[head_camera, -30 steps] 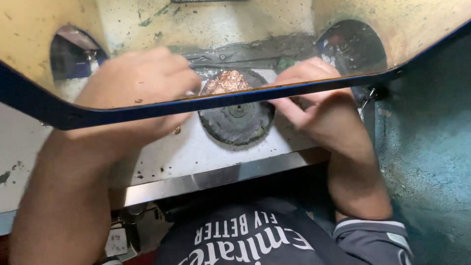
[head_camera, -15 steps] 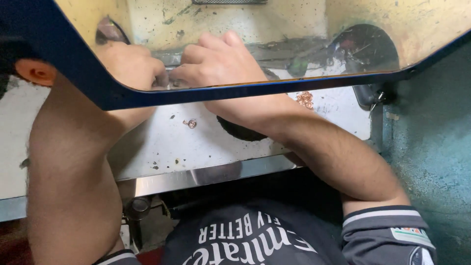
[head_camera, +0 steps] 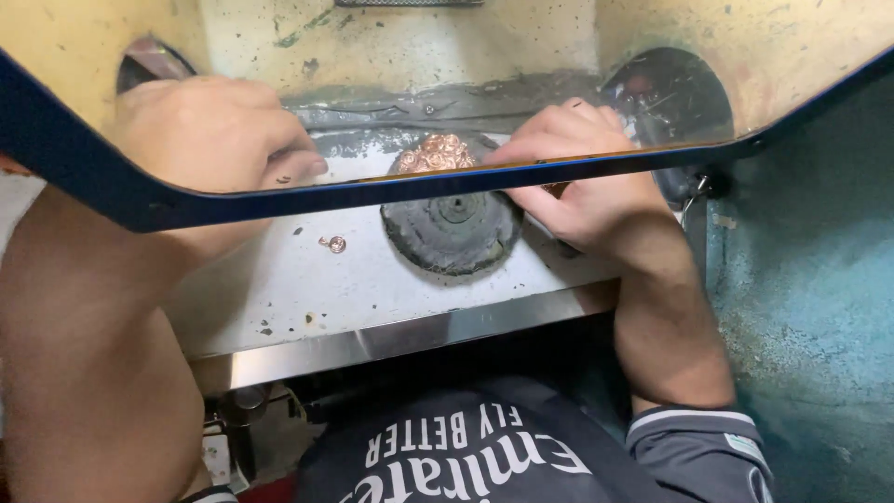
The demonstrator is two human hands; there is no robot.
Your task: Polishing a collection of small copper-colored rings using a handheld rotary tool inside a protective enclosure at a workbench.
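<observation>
Two hands (head_camera: 214, 130) (head_camera: 577, 177) curled on a scuffed grey table (head_camera: 307, 289) — grip hidden behind a yellowed shield (head_camera: 419, 47).

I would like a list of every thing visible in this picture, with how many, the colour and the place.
Copper-coloured small pieces: a pile, on the far part of the disc.
Round disc: one, dark grey, set in the middle of the plate.
Small ring: one, copper-coloured, on the plate left of the disc.
Metal plate: one, grey and stained, under the shield.
Clear shield: one, yellowed with a blue rim, above the hands.
Teal wall: one, at the right.
Left hand: one, behind the shield, left.
Right hand: one, beside the disc.
</observation>
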